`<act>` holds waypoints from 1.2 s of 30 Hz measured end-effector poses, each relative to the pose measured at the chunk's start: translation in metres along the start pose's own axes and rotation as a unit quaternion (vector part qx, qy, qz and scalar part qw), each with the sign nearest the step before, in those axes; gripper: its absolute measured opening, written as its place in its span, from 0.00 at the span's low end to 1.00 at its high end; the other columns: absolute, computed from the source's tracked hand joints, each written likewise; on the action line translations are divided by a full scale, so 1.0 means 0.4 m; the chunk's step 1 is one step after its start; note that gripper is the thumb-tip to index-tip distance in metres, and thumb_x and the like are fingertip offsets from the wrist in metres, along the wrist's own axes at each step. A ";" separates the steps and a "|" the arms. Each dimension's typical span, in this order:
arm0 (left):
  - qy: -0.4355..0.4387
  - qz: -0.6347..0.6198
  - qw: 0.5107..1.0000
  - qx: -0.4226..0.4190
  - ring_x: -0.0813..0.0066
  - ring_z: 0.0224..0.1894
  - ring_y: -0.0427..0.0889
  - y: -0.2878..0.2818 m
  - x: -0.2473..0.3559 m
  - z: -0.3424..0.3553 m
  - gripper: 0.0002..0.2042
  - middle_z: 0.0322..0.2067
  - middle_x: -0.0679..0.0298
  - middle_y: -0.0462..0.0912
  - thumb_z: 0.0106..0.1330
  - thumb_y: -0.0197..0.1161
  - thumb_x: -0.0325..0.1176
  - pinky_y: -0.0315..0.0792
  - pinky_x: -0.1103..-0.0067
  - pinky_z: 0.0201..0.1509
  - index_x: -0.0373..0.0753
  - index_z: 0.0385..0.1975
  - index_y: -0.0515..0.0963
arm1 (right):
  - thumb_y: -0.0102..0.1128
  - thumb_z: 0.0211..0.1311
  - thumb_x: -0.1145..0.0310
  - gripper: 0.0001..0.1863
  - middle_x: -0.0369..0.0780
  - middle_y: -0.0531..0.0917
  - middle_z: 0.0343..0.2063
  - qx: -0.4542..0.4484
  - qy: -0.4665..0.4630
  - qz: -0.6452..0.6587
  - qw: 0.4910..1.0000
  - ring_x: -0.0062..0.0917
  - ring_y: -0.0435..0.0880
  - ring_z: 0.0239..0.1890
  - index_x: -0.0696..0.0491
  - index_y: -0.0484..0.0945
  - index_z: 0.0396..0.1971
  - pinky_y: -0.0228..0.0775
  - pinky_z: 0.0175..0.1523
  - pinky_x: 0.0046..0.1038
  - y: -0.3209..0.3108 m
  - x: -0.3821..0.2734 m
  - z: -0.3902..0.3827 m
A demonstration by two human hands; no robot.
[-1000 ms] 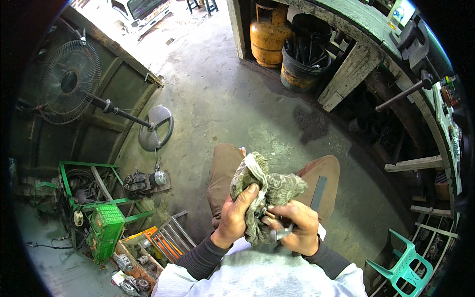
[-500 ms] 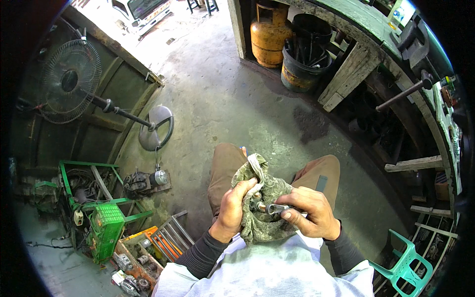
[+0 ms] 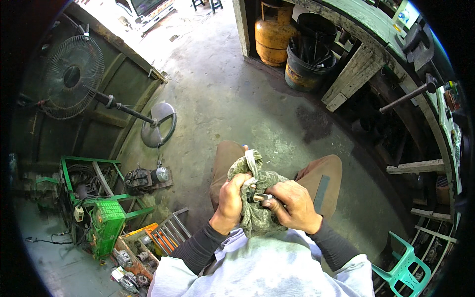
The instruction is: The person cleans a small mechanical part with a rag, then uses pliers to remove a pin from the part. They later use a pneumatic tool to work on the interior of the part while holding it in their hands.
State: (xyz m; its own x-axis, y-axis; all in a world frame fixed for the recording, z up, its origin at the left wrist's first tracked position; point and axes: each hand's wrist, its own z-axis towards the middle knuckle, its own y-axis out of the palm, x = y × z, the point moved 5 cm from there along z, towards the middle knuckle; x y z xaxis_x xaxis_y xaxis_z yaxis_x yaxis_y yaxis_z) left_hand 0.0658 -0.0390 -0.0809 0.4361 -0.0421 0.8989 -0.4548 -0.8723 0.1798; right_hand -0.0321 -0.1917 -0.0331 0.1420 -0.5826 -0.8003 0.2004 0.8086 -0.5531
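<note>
**Small metal piece (image 3: 263,197) lies crosswise on a bunched cloth (image 3: 260,225) above your lap**

You hold the cloth, green and patterned, in front of your torso, between your knees as seen from above. Its long axis runs away from you: the lower end hangs close to your shirt (image 3: 267,257), and the upper end points toward the open floor (image 3: 213,99), with a pale band (image 3: 251,161) folded along it.

Your left hand (image 3: 230,200) is closed on the cloth's left side, fingers curled round it and the thumb laid over the top, pointing up and to the right. Your right hand (image 3: 296,204) is bent in a pinch, with the thumb and fingers nearly together on the small metal piece. That piece sits at the middle of the cloth, between your two hands. Its long axis runs roughly left to right, one end toward your left hand and the other at your right thumb. Its full shape is hidden by your fingers and the folds, so you cannot tell which end is the front.

A dark flat strip (image 3: 321,192) lies on your right trouser leg (image 3: 332,173), its long axis pointing away from you, just beyond your right hand.
</note>
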 end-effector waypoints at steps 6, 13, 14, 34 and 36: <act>-0.057 -0.084 0.995 -0.007 0.77 0.41 0.84 -0.050 -0.054 0.061 0.15 0.40 0.64 0.86 0.77 0.53 0.37 0.78 0.78 0.48 0.33 0.42 0.84 | 0.65 0.70 0.59 0.14 0.44 0.79 0.30 0.028 0.034 0.005 0.999 0.44 0.79 0.36 0.54 0.77 0.33 0.69 0.45 0.41 0.082 0.067 0.004; -0.056 -0.067 0.987 -0.138 0.74 0.61 0.78 -0.078 -0.049 0.059 0.21 0.60 0.63 0.79 0.82 0.54 0.38 0.72 0.74 0.67 0.32 0.68 0.72 | 0.63 0.72 0.58 0.15 0.46 0.81 0.31 -0.058 0.075 0.068 0.993 0.47 0.81 0.40 0.55 0.76 0.33 0.72 0.47 0.44 0.136 0.132 0.015; -0.072 -0.095 0.978 -0.170 0.75 0.63 0.75 -0.076 -0.045 0.048 0.25 0.63 0.65 0.76 0.81 0.59 0.41 0.70 0.73 0.69 0.34 0.71 0.68 | 0.61 0.74 0.56 0.17 0.47 0.80 0.31 -0.066 0.052 0.070 0.994 0.48 0.81 0.40 0.55 0.76 0.33 0.73 0.46 0.45 0.134 0.132 0.017; -0.060 0.122 0.976 -0.171 0.82 0.40 0.82 -0.102 -0.032 0.101 0.10 0.37 0.69 0.88 0.71 0.70 0.33 0.77 0.79 0.48 0.34 0.44 0.84 | 0.57 0.75 0.54 0.17 0.48 0.83 0.32 -0.119 0.037 0.005 0.992 0.50 0.84 0.41 0.54 0.76 0.37 0.75 0.44 0.48 0.223 0.201 0.066; -0.063 0.090 0.984 -0.139 0.82 0.39 0.83 -0.115 -0.035 0.115 0.09 0.38 0.70 0.87 0.70 0.71 0.32 0.77 0.79 0.47 0.35 0.43 0.84 | 0.57 0.75 0.53 0.17 0.48 0.85 0.34 -0.132 0.044 0.013 0.990 0.49 0.85 0.41 0.53 0.79 0.40 0.76 0.45 0.48 0.239 0.211 0.086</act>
State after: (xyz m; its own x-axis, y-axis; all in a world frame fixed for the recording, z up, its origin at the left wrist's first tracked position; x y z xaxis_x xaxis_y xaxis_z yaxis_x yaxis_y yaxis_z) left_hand 0.1163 -0.0206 -0.1202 0.4140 -0.2579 0.8730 -0.7203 -0.6792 0.1410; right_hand 0.0322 -0.1663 -0.1457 0.0564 -0.5612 -0.8258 -0.0637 0.8234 -0.5639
